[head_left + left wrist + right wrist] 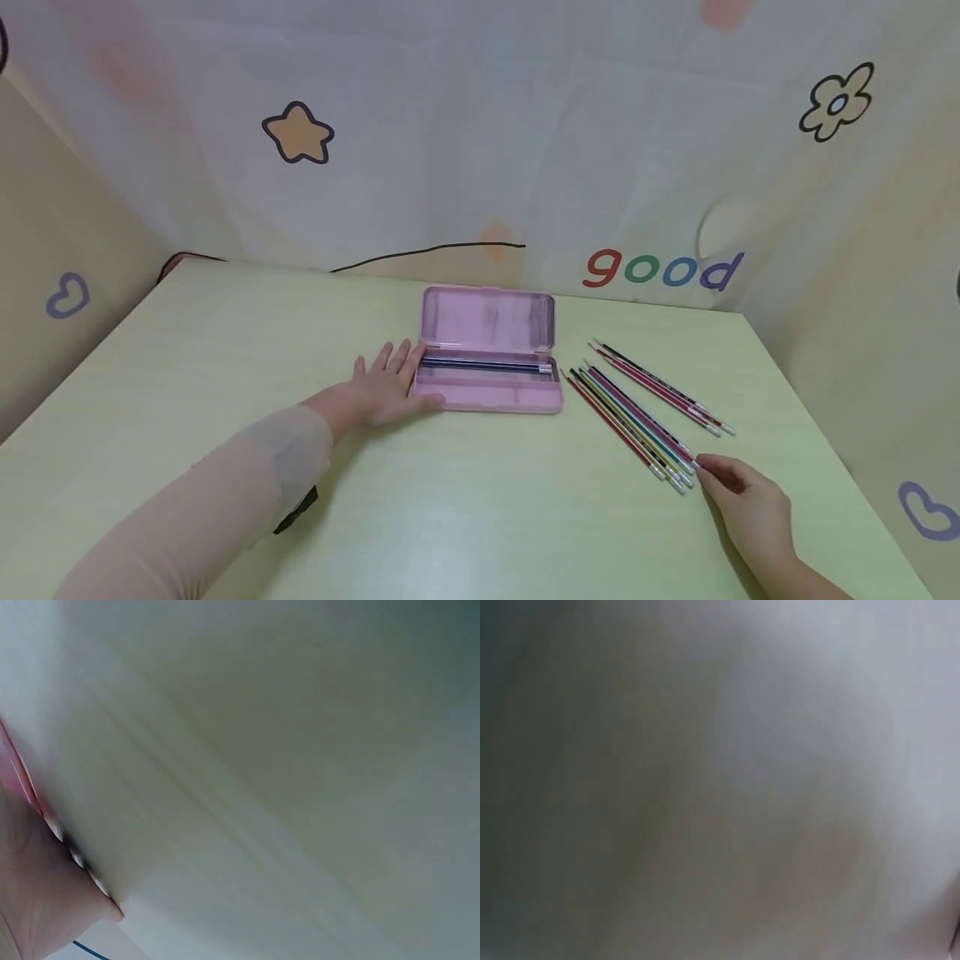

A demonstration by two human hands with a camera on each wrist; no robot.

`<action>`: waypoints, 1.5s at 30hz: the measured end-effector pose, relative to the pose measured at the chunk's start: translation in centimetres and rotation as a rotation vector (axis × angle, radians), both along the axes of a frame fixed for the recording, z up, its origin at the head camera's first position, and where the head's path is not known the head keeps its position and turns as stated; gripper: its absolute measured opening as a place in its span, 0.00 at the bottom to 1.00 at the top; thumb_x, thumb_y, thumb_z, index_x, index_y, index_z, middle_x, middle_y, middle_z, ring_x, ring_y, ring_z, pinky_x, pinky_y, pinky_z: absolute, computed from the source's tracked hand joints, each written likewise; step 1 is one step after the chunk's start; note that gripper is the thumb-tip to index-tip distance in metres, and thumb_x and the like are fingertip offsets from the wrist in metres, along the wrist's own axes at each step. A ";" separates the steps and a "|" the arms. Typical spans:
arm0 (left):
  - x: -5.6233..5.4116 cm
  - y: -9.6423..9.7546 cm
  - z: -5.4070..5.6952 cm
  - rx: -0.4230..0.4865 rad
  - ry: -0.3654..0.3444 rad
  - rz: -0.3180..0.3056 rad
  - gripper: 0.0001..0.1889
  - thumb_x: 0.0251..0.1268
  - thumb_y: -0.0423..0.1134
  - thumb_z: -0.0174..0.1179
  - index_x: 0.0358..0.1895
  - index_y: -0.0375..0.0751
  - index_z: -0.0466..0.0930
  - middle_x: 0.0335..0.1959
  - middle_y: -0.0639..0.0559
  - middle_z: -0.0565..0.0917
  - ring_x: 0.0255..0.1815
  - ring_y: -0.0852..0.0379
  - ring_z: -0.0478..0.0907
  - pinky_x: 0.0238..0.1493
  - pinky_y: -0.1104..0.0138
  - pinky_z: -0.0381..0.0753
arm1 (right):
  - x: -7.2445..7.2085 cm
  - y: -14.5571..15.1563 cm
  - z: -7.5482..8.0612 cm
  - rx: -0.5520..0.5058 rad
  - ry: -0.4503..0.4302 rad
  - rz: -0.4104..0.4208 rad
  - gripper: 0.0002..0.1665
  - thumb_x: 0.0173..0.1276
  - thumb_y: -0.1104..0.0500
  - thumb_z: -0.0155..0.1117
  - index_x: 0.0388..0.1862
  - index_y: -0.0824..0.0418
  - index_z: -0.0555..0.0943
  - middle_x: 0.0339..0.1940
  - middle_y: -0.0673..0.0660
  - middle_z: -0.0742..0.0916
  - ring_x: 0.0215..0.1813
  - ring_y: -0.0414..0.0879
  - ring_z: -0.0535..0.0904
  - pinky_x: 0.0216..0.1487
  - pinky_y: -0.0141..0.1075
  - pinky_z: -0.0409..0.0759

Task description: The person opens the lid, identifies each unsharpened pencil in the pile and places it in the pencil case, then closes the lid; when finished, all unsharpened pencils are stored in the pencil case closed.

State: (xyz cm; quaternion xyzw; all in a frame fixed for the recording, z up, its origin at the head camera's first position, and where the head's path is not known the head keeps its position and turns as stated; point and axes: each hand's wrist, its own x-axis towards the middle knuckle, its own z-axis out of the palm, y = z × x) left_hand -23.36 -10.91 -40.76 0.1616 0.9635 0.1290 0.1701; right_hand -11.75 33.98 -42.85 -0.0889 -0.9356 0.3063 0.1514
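A pink pencil case (489, 400) lies with its lid up, and dark blue pencils (480, 365) rest in its rear compartment. My left hand (386, 393) is spread flat at the case's left side, fingers along the edge and thumb at the front corner. In the left wrist view the same hand (45, 892) shows at lower left beside a bit of pink case (15, 769). At the right, my right hand (750, 500) pinches the near end of a dark red pencil (637, 412), which lies at the right edge of a row of several coloured pencils (611, 421).
Behind that row lies a smaller group of red and black pencils (663, 387). All stand on a pale yellow-green table (480, 508). A printed cloth (480, 150) hangs along the table's back and sides. The right wrist view is blurred.
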 end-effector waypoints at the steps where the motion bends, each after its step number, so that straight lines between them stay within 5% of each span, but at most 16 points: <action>1: 0.0 -0.1 -0.1 -0.006 -0.002 0.000 0.52 0.58 0.76 0.33 0.74 0.43 0.28 0.75 0.42 0.34 0.73 0.40 0.28 0.64 0.38 0.31 | -0.1 0.1 0.1 -0.004 -0.002 0.004 0.11 0.63 0.59 0.64 0.43 0.62 0.84 0.38 0.56 0.87 0.32 0.23 0.73 0.32 0.18 0.70; 16: -0.9 -0.3 -1.4 -0.004 0.001 0.004 0.55 0.51 0.81 0.30 0.74 0.47 0.26 0.75 0.44 0.33 0.73 0.41 0.26 0.63 0.37 0.31 | -0.1 2.4 2.0 -0.358 -0.116 0.035 0.24 0.63 0.52 0.65 0.51 0.69 0.79 0.34 0.32 0.84 0.39 0.21 0.75 0.37 0.18 0.72; 26: 0.1 0.0 0.2 -0.004 0.011 0.000 0.52 0.58 0.76 0.33 0.74 0.42 0.29 0.75 0.41 0.35 0.73 0.39 0.29 0.63 0.37 0.31 | 0.3 3.6 3.3 -0.507 -0.032 0.036 0.14 0.61 0.56 0.67 0.46 0.56 0.84 0.34 0.32 0.85 0.40 0.21 0.77 0.38 0.16 0.71; 33: 0.2 -0.1 0.5 0.001 -0.004 -0.004 0.52 0.58 0.76 0.33 0.74 0.42 0.29 0.75 0.40 0.35 0.73 0.38 0.29 0.63 0.38 0.31 | 0.4 3.9 4.2 -0.524 -0.053 0.048 0.11 0.62 0.55 0.66 0.45 0.51 0.84 0.35 0.32 0.85 0.39 0.22 0.77 0.38 0.16 0.72; 41: -0.2 -0.2 0.2 0.008 0.011 0.001 0.52 0.57 0.76 0.33 0.74 0.43 0.29 0.75 0.41 0.34 0.73 0.38 0.28 0.63 0.37 0.31 | -0.4 4.0 4.8 -1.114 0.116 0.307 0.16 0.62 0.76 0.57 0.40 0.62 0.85 0.37 0.50 0.87 0.42 0.36 0.83 0.44 0.25 0.76; 45: -0.4 -0.2 -0.5 0.008 -0.002 0.007 0.53 0.56 0.77 0.33 0.74 0.46 0.26 0.75 0.44 0.33 0.73 0.41 0.26 0.63 0.37 0.30 | -1.3 4.8 3.7 -1.108 0.132 0.381 0.16 0.61 0.77 0.58 0.42 0.63 0.84 0.39 0.52 0.88 0.44 0.38 0.83 0.45 0.27 0.76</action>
